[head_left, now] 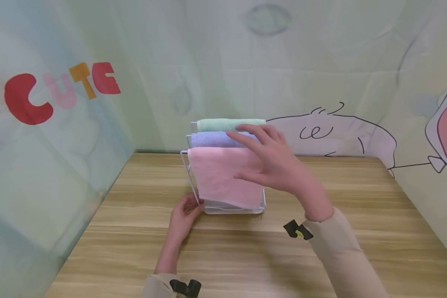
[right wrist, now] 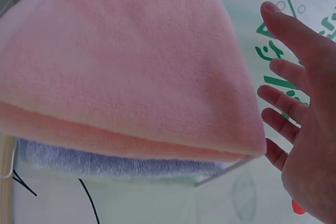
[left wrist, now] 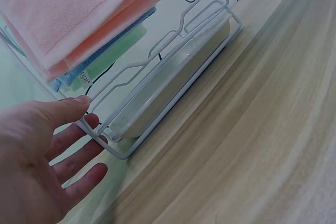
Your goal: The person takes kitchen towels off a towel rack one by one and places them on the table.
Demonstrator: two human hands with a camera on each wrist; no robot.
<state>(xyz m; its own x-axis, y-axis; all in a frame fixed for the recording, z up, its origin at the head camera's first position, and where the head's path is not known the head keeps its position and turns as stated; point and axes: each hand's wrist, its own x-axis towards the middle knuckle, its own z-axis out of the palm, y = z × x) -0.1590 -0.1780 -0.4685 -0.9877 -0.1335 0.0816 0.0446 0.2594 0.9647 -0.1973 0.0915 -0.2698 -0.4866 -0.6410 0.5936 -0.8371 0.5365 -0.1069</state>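
A white wire towel rack point(head_left: 184, 165) stands on the table with three towels draped over its bars. Nearest is a pink towel point(head_left: 223, 174); behind it hang a blue towel point(head_left: 212, 140) and a mint green towel point(head_left: 217, 124). At the rack's lower left corner, my left hand point(head_left: 184, 215) pinches the wire between thumb and fingers, as the left wrist view also shows at the hand point(left wrist: 47, 150). My right hand point(head_left: 273, 159) is raised by the right side of the pink towel, fingers spread and holding nothing. A pale tray point(left wrist: 173, 77) sits in the rack's base.
The wood-grain table point(head_left: 320, 248) runs back to a printed cloth backdrop point(head_left: 208, 62) at the rear and on both sides. Black devices point(head_left: 298, 229) are strapped at the beige sleeves point(head_left: 342, 248).
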